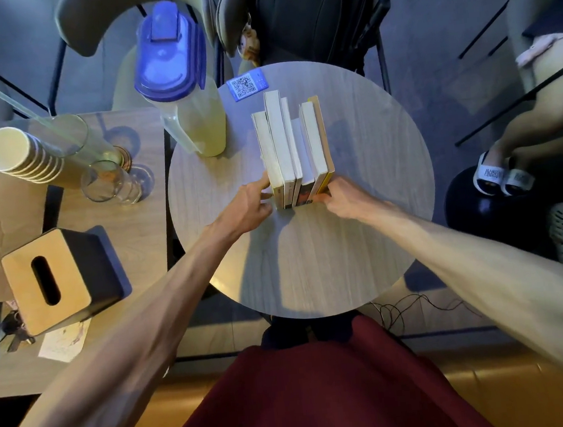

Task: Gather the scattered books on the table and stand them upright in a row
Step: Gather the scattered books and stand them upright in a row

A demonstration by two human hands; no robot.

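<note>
Row of books (292,147) stands upright near the middle of the round wood-grain surface (312,262), page edges up, spines toward the camera; about five or six volumes pressed together, heights uneven (tallest second from the left, the yellow-covered one at the right end). Left hand (250,207) is pressed against the left end of the row, thumb stretched along the outer cover, fingers curled low by the spines; it braces rather than wraps, partly open. Right hand (344,198) is at the right end, fingertips on the bottom corner of the yellow book, fingers curled in; whether it pinches the cover or only pushes it, cannot tell. Both forearms reach in from the bottom corners, dark red garment below. Behind the row and to the left, on the same surface, a clear pitcher (192,118) with a blue lid, holding pale yellow liquid, near the books but apart from them. A blue QR code card (247,84) lies at the far edge of the surface, just beyond the books. To the left is a separate rectangular surface (137,234) carrying a stack of paper cups (20,156) lying tilted, a glass (108,183), a tall glass with a straw (70,137), and a wooden tissue box (58,279) with a dark slot on top. Keys (9,332) lie beside the box at the lower left. A black backpack (309,18) sits on a chair beyond the round surface. At the right edge, another person's legs and white slide sandals (500,175).
</note>
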